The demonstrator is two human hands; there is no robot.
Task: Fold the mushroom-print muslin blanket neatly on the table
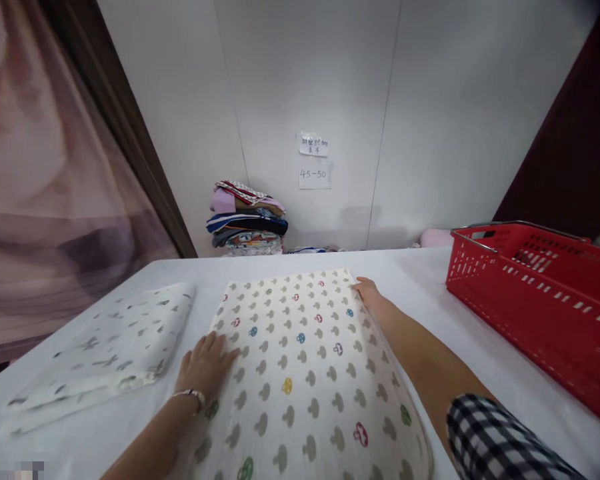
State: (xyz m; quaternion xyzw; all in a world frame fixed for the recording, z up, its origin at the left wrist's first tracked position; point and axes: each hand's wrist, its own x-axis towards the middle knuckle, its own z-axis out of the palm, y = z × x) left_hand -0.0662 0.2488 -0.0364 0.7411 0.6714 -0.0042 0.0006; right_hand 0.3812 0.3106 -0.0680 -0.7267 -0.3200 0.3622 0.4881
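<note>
White fabric printed with grey mushrooms, a few of them coloured, forms the mushroom-print cloth (300, 373), the landmark for all places given; it lies flat on a white table covering (415, 280), between the two hands and extending nearer than both. Near its right side is a black-and-white checked sleeve (500, 430). On its left edge rests the left hand (207, 360), palm down, thumb set apart from the fingers; a bracelet (193, 398) encircles this wrist. At its far right corner, farther away than the left hand, the right hand (367, 292) touches the edge; whether the fingers pinch the fabric cannot be told. Left of the cloth, and apart from it, lies a folded white cloth (115, 347) with a sparse, darker print. Well to its right stands a red basket (520, 327) with slotted walls. Beyond its far edge, somewhat left, is a stack of folded textiles (247, 223); directly beyond, a handwritten paper label (315, 175) reading "45-50" is fixed to a pale wall (310, 67).
</note>
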